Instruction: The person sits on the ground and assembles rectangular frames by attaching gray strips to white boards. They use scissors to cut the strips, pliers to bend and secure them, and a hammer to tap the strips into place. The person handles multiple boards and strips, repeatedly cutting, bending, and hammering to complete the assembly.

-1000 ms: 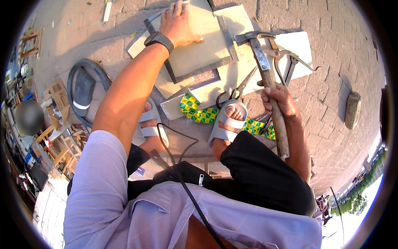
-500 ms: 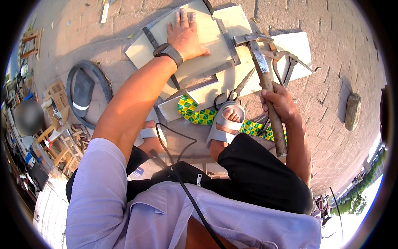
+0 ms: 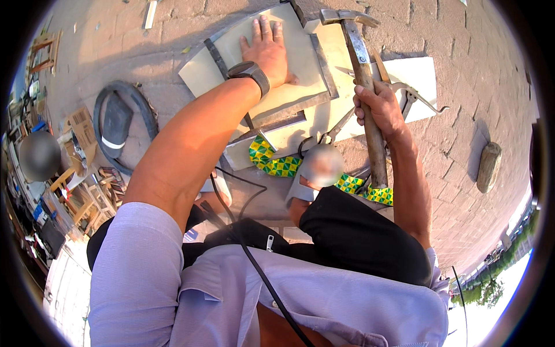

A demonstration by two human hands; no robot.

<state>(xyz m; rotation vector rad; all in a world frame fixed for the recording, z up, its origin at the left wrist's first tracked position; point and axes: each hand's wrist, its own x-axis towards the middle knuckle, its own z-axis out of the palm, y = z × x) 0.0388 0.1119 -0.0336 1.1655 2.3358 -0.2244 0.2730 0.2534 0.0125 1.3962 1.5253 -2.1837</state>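
My left hand [image 3: 267, 56] lies flat with its fingers spread on a pale flat panel [image 3: 300, 49], which has dark strips along its edges. My right hand [image 3: 381, 110] is wrapped round the wooden handle of a claw hammer [image 3: 363, 78]. The hammer's metal head points away from me, over the pale sheet [image 3: 326, 118] beneath the panel, to the right of my left hand. Scissors [image 3: 338, 128] rest on that sheet near my foot. Pincers [image 3: 407, 95] lie partly hidden behind my right hand.
A green-and-yellow patterned strip [image 3: 281, 166] runs by my sandalled foot. A black rubber loop [image 3: 151, 113] lies on the brick paving at left, and a short wooden log [image 3: 489, 168] at right. Wood pieces and cartons [image 3: 82, 130] crowd the far left. A black cable [image 3: 254, 260] hangs before me.
My right hand has moved the hammer farther from me, and its head now sits near the panel's far edge. My left hand stays flat on the panel. The whole view has shifted slightly.
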